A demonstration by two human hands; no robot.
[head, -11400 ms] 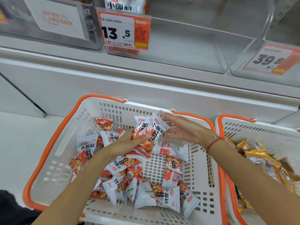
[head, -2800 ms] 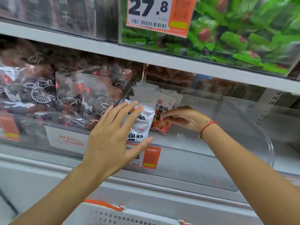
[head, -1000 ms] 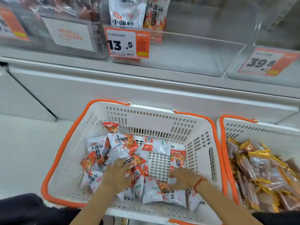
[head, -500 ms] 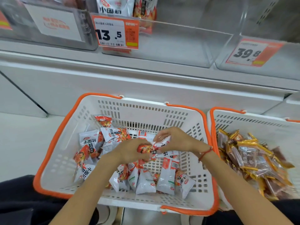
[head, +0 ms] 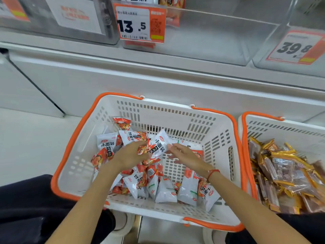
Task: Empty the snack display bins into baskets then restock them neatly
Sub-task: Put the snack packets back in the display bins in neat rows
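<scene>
A snack packet [head: 159, 147] is pinched by the left hand [head: 129, 155] above the white basket [head: 175, 118], apparently to be squared up for restocking; the right hand [head: 187, 154] is spread beside it, fingertips just at its edge.

pale, smooth floor [head: 33, 148] carries two white slotted plastic baskets with orange rims. the nearer one [head: 175, 120] sits dead centre, and the second [head: 281, 127] is just beside it at three o'clock. up at twelve o'clock, a white shelf ledge [head: 158, 67] bears clear plastic display bins [head: 211, 37].
</scene>
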